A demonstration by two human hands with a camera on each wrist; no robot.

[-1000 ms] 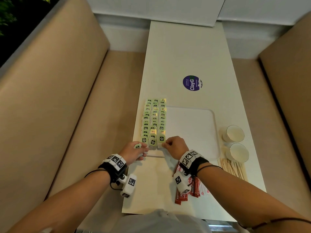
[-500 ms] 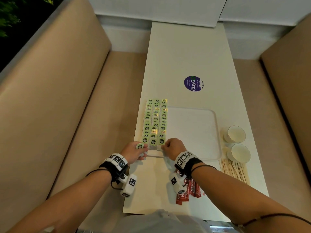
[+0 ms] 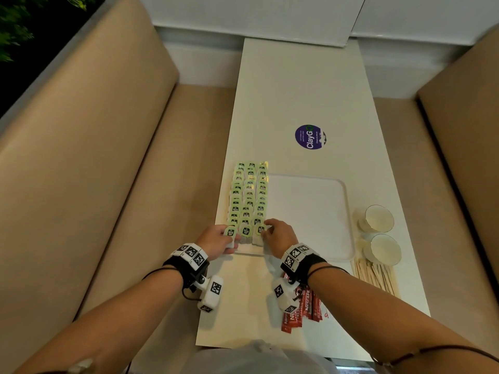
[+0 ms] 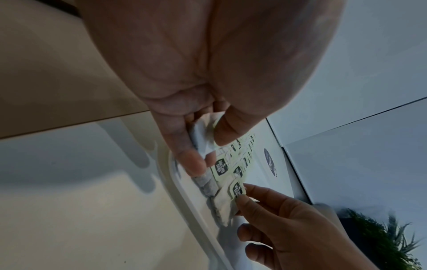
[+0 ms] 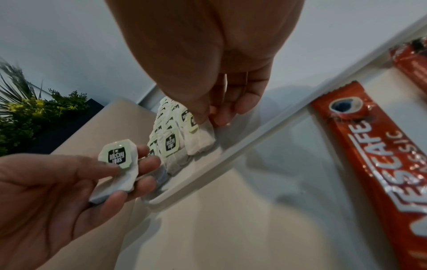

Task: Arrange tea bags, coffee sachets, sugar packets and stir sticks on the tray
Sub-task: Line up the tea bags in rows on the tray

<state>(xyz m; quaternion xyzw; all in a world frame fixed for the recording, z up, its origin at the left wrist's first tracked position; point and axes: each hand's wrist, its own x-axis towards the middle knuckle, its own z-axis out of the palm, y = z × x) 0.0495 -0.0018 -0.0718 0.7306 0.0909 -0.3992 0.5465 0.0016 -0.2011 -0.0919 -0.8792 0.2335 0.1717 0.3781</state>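
Observation:
Three rows of green-tagged tea bags (image 3: 248, 195) fill the left side of the white tray (image 3: 310, 217). My left hand (image 3: 229, 238) is at the tray's near left corner. It pinches one loose tea bag (image 5: 117, 155) between thumb and fingers, also seen in the left wrist view (image 4: 203, 135). My right hand (image 3: 266, 230) pinches the nearest tea bag of the right row (image 5: 201, 135), which lies on the tray. Red Nescafe coffee sachets (image 3: 299, 306) lie on the table under my right wrist. Wooden stir sticks (image 3: 375, 276) lie to the right of the tray.
Two paper cups (image 3: 378, 218) (image 3: 384, 249) stand beside the tray's right edge. A purple round sticker (image 3: 310, 136) marks the table beyond the tray. Beige bench seats flank the narrow white table on both sides. The tray's raised rim (image 5: 231, 146) runs in front of both hands.
My left hand has edged its tea bag slightly right, toward the rows. My right hand stays on the nearest tea bag of the right row.

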